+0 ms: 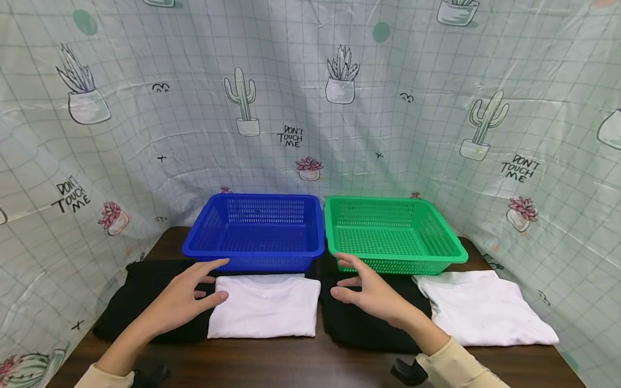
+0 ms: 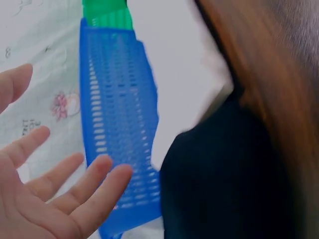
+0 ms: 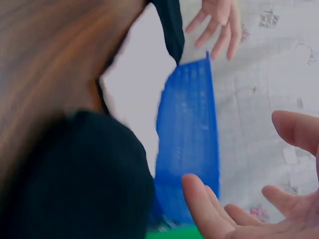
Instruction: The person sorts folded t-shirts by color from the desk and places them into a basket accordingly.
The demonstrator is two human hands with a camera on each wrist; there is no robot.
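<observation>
At lower left of the frame, the left hand (image 1: 186, 296) had empty, loosely spread fingers over a black cloth (image 1: 138, 283); right of lower centre, the right hand (image 1: 373, 293) hung likewise over a second black cloth (image 1: 349, 326). A white shirt (image 1: 267, 312) lay lower middle, a white cloth (image 1: 485, 312) lower right; a blue basket (image 1: 262, 263) and green basket (image 1: 402, 267) stood mid-frame.

"DON'T TOUCH ME" lettering (image 1: 291, 136), three times in head view, on grid-patterned curtain (image 1: 194, 134)
</observation>
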